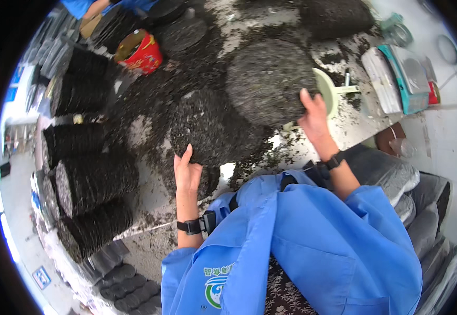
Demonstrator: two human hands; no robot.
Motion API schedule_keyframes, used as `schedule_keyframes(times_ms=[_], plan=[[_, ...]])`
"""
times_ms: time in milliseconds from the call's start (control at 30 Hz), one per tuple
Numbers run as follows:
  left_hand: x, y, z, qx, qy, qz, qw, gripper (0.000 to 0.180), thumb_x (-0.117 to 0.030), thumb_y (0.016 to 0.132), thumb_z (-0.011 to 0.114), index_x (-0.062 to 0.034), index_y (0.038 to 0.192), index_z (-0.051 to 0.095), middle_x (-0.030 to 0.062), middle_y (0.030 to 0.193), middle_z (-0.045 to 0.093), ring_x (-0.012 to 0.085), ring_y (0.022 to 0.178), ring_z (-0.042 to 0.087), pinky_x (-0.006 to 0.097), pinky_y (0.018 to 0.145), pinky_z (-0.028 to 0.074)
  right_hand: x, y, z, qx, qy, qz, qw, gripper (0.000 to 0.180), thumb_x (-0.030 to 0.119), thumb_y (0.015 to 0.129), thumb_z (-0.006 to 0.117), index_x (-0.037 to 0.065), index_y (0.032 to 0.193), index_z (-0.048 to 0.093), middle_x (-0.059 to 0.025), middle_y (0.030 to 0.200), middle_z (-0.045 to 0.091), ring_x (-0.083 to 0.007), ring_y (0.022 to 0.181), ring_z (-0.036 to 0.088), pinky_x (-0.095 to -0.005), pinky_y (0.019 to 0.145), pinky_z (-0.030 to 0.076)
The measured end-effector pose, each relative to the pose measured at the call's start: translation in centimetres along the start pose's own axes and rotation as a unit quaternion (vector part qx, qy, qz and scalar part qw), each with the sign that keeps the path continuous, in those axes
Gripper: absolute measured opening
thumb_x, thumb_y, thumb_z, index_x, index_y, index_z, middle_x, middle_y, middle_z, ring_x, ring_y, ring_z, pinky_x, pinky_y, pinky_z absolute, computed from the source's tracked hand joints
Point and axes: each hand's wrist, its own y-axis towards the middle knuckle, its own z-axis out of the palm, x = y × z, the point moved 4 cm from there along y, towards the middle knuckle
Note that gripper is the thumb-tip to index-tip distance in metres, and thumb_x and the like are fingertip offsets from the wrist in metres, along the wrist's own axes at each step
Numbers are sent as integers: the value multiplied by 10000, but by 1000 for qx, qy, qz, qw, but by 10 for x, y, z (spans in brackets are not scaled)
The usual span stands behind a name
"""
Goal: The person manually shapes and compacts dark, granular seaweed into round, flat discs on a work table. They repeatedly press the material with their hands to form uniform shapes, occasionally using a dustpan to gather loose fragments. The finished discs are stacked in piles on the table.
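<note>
Blue coat (338,247) is filling foreground. Left hand (188,173) is clamping dark seaweed disc (202,126) by near edge; right hand (315,119) is gripping second disc (270,81) over crumb-strewn table (357,128), beside pale-green basin (330,86).

Glare whitens the left rim, edges bend, and the right-hand disc (270,82) blurs.

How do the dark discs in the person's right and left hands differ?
The right-hand disc looks greyer and blurred; the left-hand disc looks blacker and sharper. The right hand holds the right-hand disc at its right edge; the left hand holds the left-hand disc at its near edge. Both are round and rough-textured.
</note>
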Motion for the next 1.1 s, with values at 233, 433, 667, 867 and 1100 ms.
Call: schedule_keyframes(times_ms=[233,433,667,867,1100], plan=[[-22,-23,0,24,-128,-13,991,305,-135,905,550,-67,1201,520,103,1223,559,294,1153,510,511,1001,379,26,-15,-10,22,-19,-67,997,311,63,927,510,94,1232,456,-36,1194,548,-165,1072,538,-352,917,456],[-23,-30,3,49,-216,-34,975,321,-124,917,527,-77,1233,498,96,1250,540,274,1158,508,516,996,387,20,-27,0,44,-45,-59,996,328,93,942,490,81,1265,435,-37,1217,529,-164,1080,535,-341,908,462],[-41,-44,39,62,-83,166,981,378,-112,948,473,-36,1314,416,166,1344,423,313,1229,425,485,1046,340,-6,-38,19,61,-78,-23,995,359,87,915,538,47,1257,439,-45,1178,558,-133,1036,544,-286,881,458],[-42,-67,99,210,637,348,655,679,108,609,439,-149,1225,565,110,1428,362,300,1377,220,498,1110,73,-36,-55,54,95,14,138,986,375,54,924,493,36,1279,377,-77,1201,530,-172,1069,545,-338,903,477],[-39,-48,28,-26,294,174,939,790,-259,839,639,-76,1444,166,196,1462,209,296,1362,208,432,1098,176,-57,-55,39,137,32,201,969,360,4,916,439,51,1270,390,-64,1212,523,-170,1091,528,-344,936,447]])
